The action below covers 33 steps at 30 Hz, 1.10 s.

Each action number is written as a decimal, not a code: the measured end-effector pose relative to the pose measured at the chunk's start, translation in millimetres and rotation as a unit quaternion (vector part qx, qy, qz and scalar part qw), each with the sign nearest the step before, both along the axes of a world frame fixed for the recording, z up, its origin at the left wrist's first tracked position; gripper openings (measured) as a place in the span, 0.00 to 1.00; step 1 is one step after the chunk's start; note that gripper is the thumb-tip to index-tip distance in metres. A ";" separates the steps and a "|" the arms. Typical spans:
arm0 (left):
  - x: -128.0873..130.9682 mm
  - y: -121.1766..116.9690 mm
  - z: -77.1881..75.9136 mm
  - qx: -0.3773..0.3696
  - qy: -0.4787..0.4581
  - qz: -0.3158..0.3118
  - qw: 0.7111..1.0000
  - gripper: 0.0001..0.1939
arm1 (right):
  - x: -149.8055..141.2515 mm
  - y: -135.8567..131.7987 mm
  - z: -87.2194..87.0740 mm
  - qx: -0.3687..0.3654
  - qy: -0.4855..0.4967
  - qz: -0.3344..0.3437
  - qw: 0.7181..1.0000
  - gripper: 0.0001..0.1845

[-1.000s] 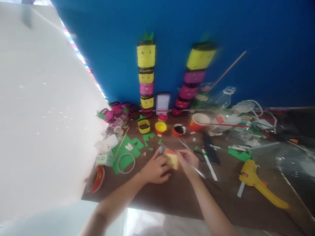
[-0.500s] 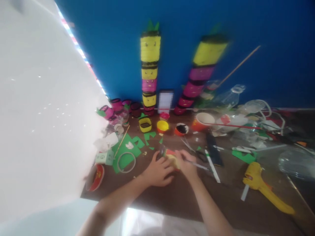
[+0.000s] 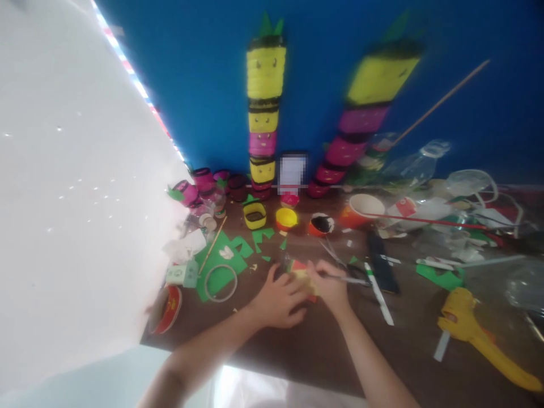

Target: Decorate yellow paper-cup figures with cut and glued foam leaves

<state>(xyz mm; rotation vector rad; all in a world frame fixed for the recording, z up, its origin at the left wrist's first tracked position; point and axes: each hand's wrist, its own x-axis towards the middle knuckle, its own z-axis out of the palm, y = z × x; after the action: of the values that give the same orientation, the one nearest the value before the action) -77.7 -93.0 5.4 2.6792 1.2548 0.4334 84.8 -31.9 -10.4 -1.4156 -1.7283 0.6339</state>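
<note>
My left hand [image 3: 278, 299] rests on the brown table, fingers curled round a small yellow and red craft piece [image 3: 302, 274]. My right hand [image 3: 330, 284] is closed right next to it, pinching a thin stick-like tool [image 3: 348, 278] whose tip points right; its other end meets the craft piece. The piece is mostly hidden between the two hands. Green paper scraps [image 3: 229, 252] lie to the left of the hands.
Two towers of yellow and pink painted rings [image 3: 263, 113] [image 3: 361, 119] lean on the blue wall. Small paint cups [image 3: 286, 217], a tape ring [image 3: 220, 282], a red tape roll [image 3: 165, 309], a yellow glue gun [image 3: 476, 334], plastic bottles [image 3: 416, 164] and scissors [image 3: 340, 258] crowd the table.
The view has drifted, so the table items sit further right and the towers look larger. Both hands stay together on the craft piece, the right one slightly closer to the left.
</note>
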 end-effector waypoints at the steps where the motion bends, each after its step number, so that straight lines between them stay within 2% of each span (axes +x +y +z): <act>1: -0.3 0.1 0.3 0.002 0.010 -0.002 1.000 0.22 | -0.2 0.4 0.4 -0.001 -0.002 0.003 1.000 0.23; 10: -0.6 0.1 4.6 -0.008 0.034 -0.005 0.999 0.22 | -1.9 0.4 2.6 -0.004 -0.015 0.011 1.000 0.22; 17: -0.5 -0.4 3.8 0.013 0.055 -0.001 0.998 0.22 | -2.9 0.3 -0.9 -0.001 -0.019 -0.006 1.000 0.22; 26: -0.4 -0.3 3.6 -0.018 0.018 -0.002 1.000 0.21 | -5.3 -1.1 0.2 0.002 -0.012 -0.022 1.000 0.21; 33: -0.4 0.0 3.0 -0.013 0.023 -0.003 1.000 0.22 | -6.3 -1.5 0.2 0.008 -0.004 -0.022 1.000 0.21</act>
<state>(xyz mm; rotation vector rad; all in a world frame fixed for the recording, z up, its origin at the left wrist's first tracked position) -78.0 -93.1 8.4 2.6853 1.2566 0.3541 78.5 -33.4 -10.2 -1.4432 -1.6989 0.5900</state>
